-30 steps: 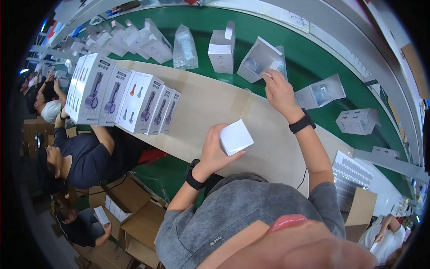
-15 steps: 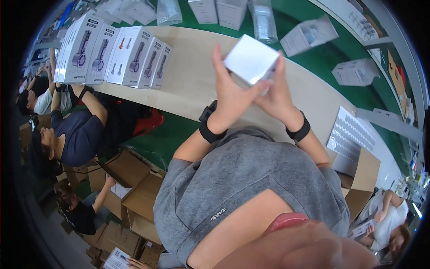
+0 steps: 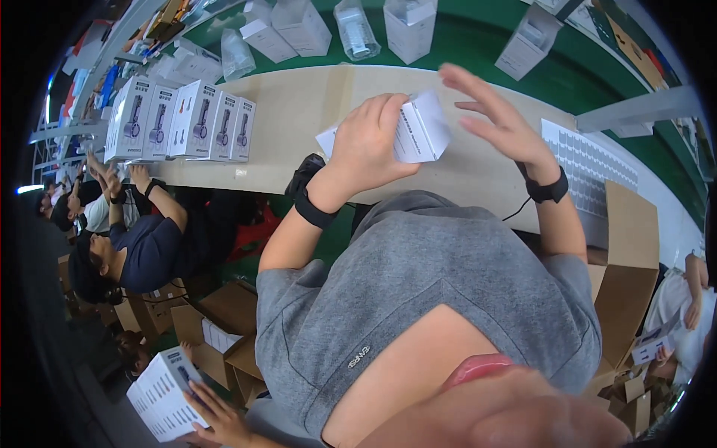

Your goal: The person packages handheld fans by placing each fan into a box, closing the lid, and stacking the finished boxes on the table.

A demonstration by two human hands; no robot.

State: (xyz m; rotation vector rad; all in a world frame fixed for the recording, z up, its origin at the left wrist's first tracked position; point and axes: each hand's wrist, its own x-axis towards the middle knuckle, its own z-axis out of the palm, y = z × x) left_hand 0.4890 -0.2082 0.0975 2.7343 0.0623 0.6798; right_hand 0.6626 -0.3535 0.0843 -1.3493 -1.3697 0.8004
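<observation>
A white printed carton (image 3: 420,133) lies tilted on its side over the pale tabletop, with my left hand (image 3: 367,145) wrapped round its middle. One end of the carton sticks out to the right of the fingers, and a corner shows on the left. My right hand (image 3: 508,127) is raised just right of the carton, fingers stretched out and apart from it, holding nothing. Close by on the right lies a sheet of white stickers with wavy rows (image 3: 586,158).
Upright printed cartons (image 3: 196,123) stand in a row on the left of the table (image 3: 291,101). Beyond its far edge, several white boxes (image 3: 409,30) and a clear-wrapped item (image 3: 357,31) stand on a green surface. A cardboard box (image 3: 631,246) is at right; co-workers sit on the left.
The carton has turned from end-up between both hands onto its side in my left hand. My right hand has let go and moved right. The view has shifted.
</observation>
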